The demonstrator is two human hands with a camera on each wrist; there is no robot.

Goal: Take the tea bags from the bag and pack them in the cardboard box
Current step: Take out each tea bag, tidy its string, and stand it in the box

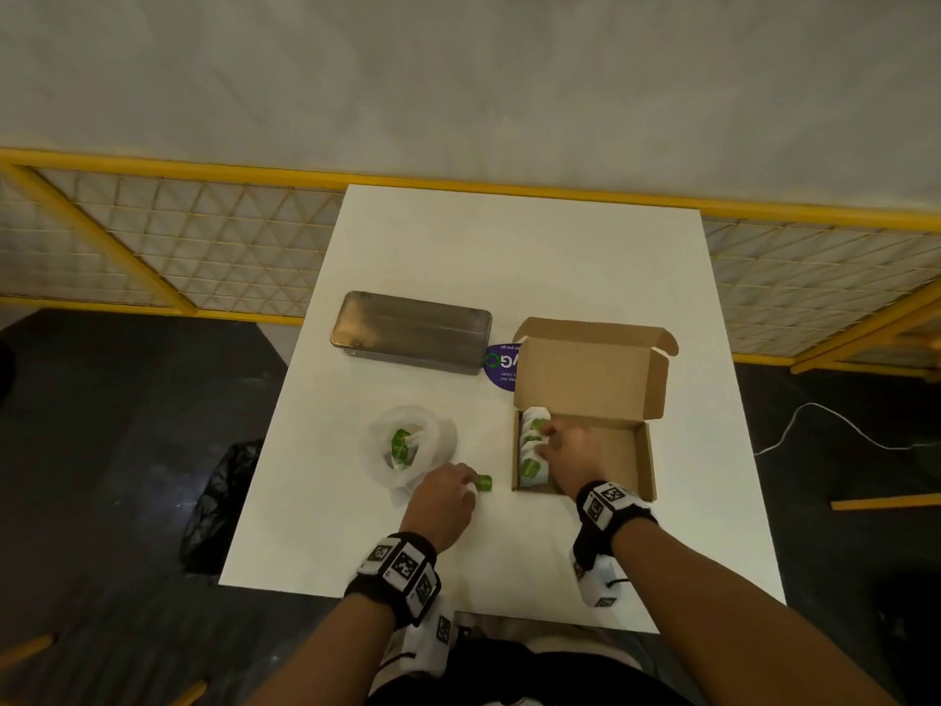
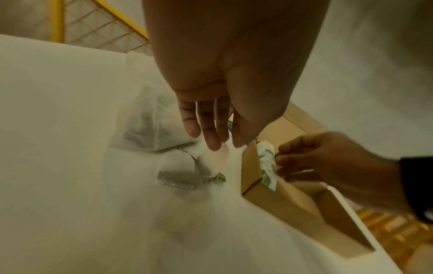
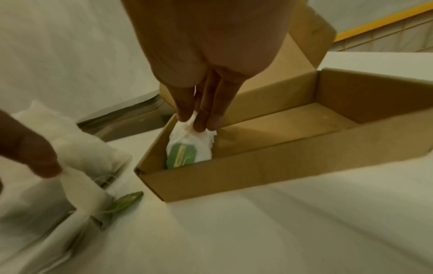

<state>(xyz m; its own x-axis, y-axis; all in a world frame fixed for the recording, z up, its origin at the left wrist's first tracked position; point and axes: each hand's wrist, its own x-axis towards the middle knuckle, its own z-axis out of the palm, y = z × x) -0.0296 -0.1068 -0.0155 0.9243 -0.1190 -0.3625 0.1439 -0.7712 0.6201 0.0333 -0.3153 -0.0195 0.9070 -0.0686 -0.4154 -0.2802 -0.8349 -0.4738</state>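
white green-tagged tea bag (image 1: 482, 483) lay just left of brown cardboard box (image 1: 649, 466) | our left fingers (image 2: 212, 137) touched it, grip unclear | our right fingers (image 3: 201, 115) pinched boxed bag (image 3: 187, 148)

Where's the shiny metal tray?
Head view: the metal tray lies on the table, beyond the plastic bag, left of the open cardboard box.

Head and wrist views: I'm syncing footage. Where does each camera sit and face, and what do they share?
Head: worn on the head, facing forward and down at the table; both forearms, left hand and right hand show.
Left wrist: from that wrist, along the left hand toward a loose tea bag; right hand shows.
Right wrist: from that wrist, along the right hand pinching a packed tea bag in the cardboard box; left fingertip shows.
Shared: all three show the cardboard box.
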